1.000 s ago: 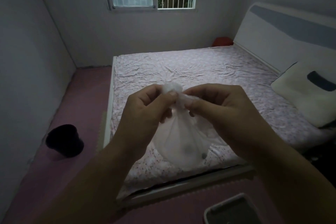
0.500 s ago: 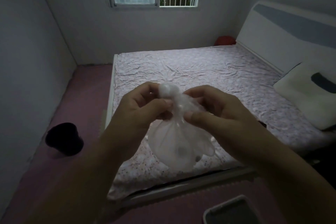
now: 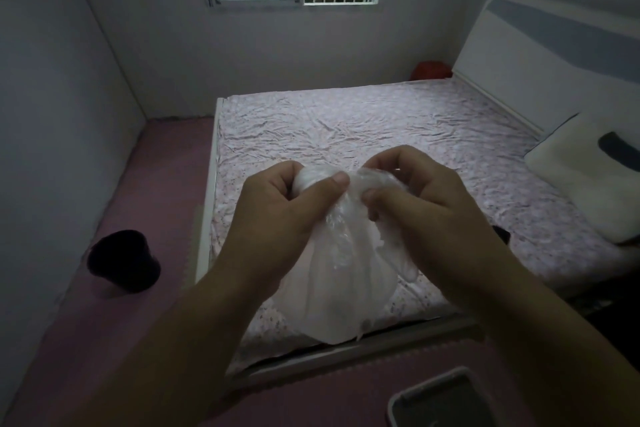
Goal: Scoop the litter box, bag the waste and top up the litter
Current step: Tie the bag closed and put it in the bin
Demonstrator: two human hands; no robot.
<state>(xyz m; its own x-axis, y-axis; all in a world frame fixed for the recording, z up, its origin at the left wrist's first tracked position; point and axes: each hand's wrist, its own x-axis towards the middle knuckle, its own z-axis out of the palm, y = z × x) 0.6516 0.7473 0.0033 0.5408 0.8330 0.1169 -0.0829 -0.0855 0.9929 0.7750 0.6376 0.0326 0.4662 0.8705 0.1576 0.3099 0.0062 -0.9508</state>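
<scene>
I've got both hands up in front of me on a thin clear plastic bag (image 3: 341, 274): my left hand (image 3: 277, 218) pinches a bunched white wad of its neck between thumb and fingers, my right hand (image 3: 426, 208) has its fingers curled into the crinkled plastic just beside that. The bag hangs below both hands, over the near edge of the bed (image 3: 346, 125) beyond them. Progress, my read: I'm in the bagging step, gathering or knotting the neck; the scooping looks done, tying off looks unfinished, and topping up is not started as far as I can see. The litter box (image 3: 446, 399) sits down below my right forearm, cut off by the bottom edge, so only one corner and dark interior show; litter level unreadable. A dark bucket-like bin (image 3: 123, 262) stands on the pink floor well off to the left of my left hand. Bag contents hard to make out, plastic too pale and the room dim. No scoop or litter supply visible.
</scene>
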